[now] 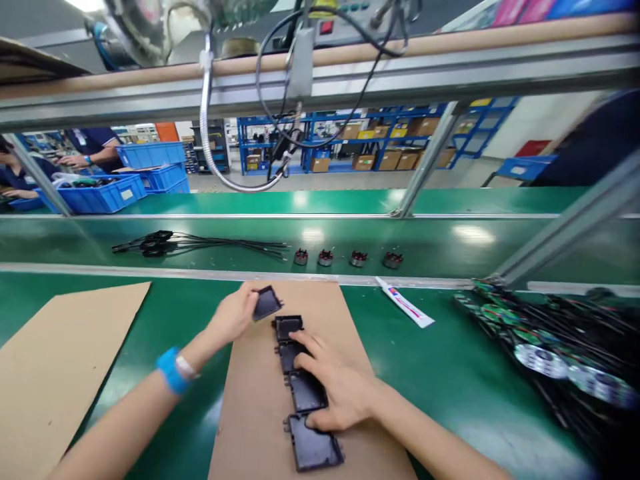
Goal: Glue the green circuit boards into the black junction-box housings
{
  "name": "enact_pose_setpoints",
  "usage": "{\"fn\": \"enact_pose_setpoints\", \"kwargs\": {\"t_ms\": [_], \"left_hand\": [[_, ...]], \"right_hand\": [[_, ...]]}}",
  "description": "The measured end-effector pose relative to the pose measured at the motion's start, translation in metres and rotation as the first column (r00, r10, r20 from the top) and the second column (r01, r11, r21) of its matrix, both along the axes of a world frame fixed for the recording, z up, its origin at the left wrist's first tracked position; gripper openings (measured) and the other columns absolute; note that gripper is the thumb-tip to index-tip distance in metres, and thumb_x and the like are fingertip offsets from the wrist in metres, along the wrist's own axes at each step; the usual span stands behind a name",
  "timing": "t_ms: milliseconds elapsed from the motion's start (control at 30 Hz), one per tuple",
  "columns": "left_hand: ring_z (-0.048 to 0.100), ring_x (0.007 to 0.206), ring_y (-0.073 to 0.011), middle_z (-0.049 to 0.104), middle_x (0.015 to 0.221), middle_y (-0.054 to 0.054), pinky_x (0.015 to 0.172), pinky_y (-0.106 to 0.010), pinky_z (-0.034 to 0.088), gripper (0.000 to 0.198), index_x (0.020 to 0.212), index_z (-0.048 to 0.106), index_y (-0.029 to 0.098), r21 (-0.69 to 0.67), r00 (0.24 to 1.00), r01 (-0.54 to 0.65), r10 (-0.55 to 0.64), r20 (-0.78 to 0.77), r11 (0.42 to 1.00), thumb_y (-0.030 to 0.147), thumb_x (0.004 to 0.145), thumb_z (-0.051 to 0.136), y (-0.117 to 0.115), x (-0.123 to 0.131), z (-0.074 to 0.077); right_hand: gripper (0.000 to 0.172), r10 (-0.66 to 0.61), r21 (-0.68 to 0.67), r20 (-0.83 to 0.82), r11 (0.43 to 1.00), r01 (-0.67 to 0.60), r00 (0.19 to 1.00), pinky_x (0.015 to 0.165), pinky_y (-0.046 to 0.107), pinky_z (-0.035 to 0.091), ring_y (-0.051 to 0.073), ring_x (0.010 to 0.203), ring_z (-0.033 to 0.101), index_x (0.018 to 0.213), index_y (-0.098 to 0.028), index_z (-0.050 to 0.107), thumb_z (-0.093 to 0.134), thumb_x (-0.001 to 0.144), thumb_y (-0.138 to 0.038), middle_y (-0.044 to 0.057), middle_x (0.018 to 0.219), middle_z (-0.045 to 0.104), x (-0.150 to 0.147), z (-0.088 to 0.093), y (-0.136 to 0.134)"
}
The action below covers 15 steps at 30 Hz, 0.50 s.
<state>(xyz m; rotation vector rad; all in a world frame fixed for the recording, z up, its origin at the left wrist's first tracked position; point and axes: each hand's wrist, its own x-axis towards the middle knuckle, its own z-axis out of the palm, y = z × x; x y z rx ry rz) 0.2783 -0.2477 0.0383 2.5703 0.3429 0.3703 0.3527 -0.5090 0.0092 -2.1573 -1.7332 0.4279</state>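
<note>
Pinching a tray (267,303) in closed fingers, the left hand (235,315) sits just off the far-left end of the row (304,392). The right hand (343,390), fingers spread and gripping nothing, touches the row lengthwise from its right.

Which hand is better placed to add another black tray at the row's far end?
The left hand, probably: it holds a loose black tray near the far end of the row of four black trays, while the right hand is spread over that row.
</note>
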Motion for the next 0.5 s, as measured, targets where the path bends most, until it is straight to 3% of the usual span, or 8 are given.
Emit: {"fn": "enact_pose_setpoints", "kwargs": {"t_ms": [100, 200, 300, 400, 500], "left_hand": [[0.062, 0.091, -0.0203, 0.067, 0.097, -0.008, 0.086, -0.037, 0.048, 0.029, 0.100, 0.063, 0.018, 0.054, 0.985, 0.174, -0.175, 0.007, 0.983, 0.032, 0.097, 0.038, -0.031, 0.061, -0.011], [0.060, 0.092, -0.0266, 0.067, 0.093, -0.012, 0.088, -0.043, 0.047, 0.035, 0.084, 0.064, 0.018, 0.090, 0.961, 0.272, -0.275, 0.022, 0.958, 0.036, 0.090, 0.035, -0.042, 0.086, -0.034], [0.060, 0.092, -0.0288, 0.068, 0.093, -0.011, 0.089, -0.048, 0.046, 0.040, 0.087, 0.064, 0.019, 0.093, 0.947, 0.316, -0.320, 0.035, 0.944, 0.043, 0.087, 0.032, -0.033, 0.100, -0.054], [0.060, 0.098, -0.0297, 0.069, 0.100, -0.010, 0.095, -0.050, 0.044, 0.043, 0.094, 0.064, 0.020, 0.101, 0.947, 0.315, -0.320, 0.040, 0.944, 0.048, 0.086, 0.033, -0.030, 0.102, -0.063], [0.059, 0.106, -0.0301, 0.068, 0.109, -0.009, 0.098, -0.049, 0.044, 0.046, 0.103, 0.063, 0.022, 0.133, 0.955, 0.281, -0.290, 0.057, 0.951, 0.054, 0.086, 0.035, -0.017, 0.086, -0.062]], "right_hand": [[0.077, 0.005, 0.084, 0.061, 0.996, -0.010, 0.998, 0.109, 0.053, 0.024, 0.039, 0.136, 0.026, 0.115, -0.019, 0.056, 0.079, 0.050, -0.053, 0.017, 0.149, 0.028, -0.005, 0.001, -0.007], [0.076, 0.006, 0.132, 0.168, 0.991, -0.029, 0.986, 0.109, 0.046, 0.027, 0.035, 0.133, 0.031, 0.117, -0.019, 0.056, 0.075, 0.056, -0.061, 0.015, 0.145, 0.034, -0.010, 0.001, -0.010], [0.078, -0.022, 0.109, 0.261, 0.994, -0.006, 0.965, 0.106, 0.046, 0.031, 0.035, 0.131, 0.033, 0.117, -0.017, 0.056, 0.066, 0.062, -0.071, 0.017, 0.142, 0.037, -0.010, -0.003, -0.004], [0.084, -0.025, 0.092, 0.300, 0.996, -0.003, 0.954, 0.103, 0.048, 0.034, 0.038, 0.132, 0.031, 0.120, -0.016, 0.054, 0.061, 0.063, -0.076, 0.019, 0.144, 0.035, -0.011, -0.002, -0.003], [0.084, -0.086, 0.135, 0.347, 0.990, 0.041, 0.934, 0.104, 0.044, 0.034, 0.033, 0.134, 0.031, 0.127, -0.020, 0.051, 0.062, 0.065, -0.075, 0.013, 0.145, 0.038, -0.006, 0.021, -0.039]]}}
